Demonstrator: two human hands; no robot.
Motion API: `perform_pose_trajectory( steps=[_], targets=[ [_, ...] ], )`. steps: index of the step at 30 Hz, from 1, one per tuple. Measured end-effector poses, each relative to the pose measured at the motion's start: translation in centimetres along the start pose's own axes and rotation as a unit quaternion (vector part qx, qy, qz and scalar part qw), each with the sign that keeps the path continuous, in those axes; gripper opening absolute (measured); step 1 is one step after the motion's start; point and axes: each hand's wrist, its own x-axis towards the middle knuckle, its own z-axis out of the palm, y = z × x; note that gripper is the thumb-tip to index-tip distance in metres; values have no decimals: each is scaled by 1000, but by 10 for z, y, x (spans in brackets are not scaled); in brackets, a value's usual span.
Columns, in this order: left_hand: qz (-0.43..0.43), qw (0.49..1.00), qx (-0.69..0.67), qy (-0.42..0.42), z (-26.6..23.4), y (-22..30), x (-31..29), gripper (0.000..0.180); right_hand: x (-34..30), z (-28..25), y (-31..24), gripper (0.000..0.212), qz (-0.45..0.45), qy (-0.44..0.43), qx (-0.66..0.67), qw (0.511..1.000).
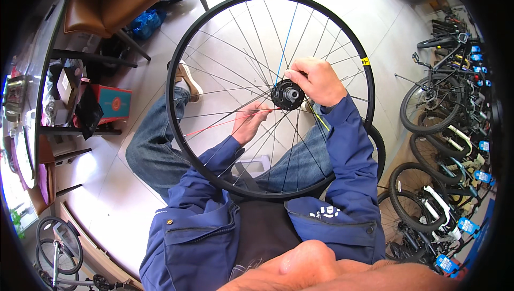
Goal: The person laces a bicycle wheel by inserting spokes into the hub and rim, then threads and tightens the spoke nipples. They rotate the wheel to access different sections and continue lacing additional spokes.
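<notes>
A black spoked bicycle wheel (179, 33) lies across my lap, over my jeans. Its black hub (287, 95) faces up, with spokes fanning to the rim. Most are dark; one is a blue spoke (288, 37), one a red spoke (211, 126), one a yellow spoke (320, 120). My left hand (250, 122) is left of the hub, its fingertips pinched on the red spoke near the flange. My right hand (319, 81) is over the hub's right side, fingers curled and thumb bent toward the flange; what they grip is hidden.
Several bicycles (431, 104) line the right side. On the left stand a brown chair (101, 7), a glass-topped table (45, 77) and a teal and red box (114, 104). Another bicycle (59, 245) is at lower left. A second tyre (379, 152) shows under the wheel's right edge.
</notes>
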Motion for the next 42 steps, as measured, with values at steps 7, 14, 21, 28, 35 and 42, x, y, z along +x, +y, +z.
perform_pose_trajectory(
  steps=[7,14,21,28,35,42],
  targets=[
    [43,999,7,-26,20,13,-2,23,-1,-1,-2,24,58,-16,50,997],
    [51,996,72,31,2,5,-10,20,-1,1,-1,24,23,-1,13,1000],
    [-36,853,-517,59,-117,22,-48,41,-8,-5,4,25,-62,20,12,998],
    [-1,986,-100,132,-158,157,-67,76,-16,-13,1,12,-119,78,-6,990],
    [29,984,84,157,-129,205,-59,42,-73,-27,-33,17,0,149,151,977],
    [28,988,23,151,-134,193,-48,37,-103,31,-60,26,36,239,49,969]
  ],
)
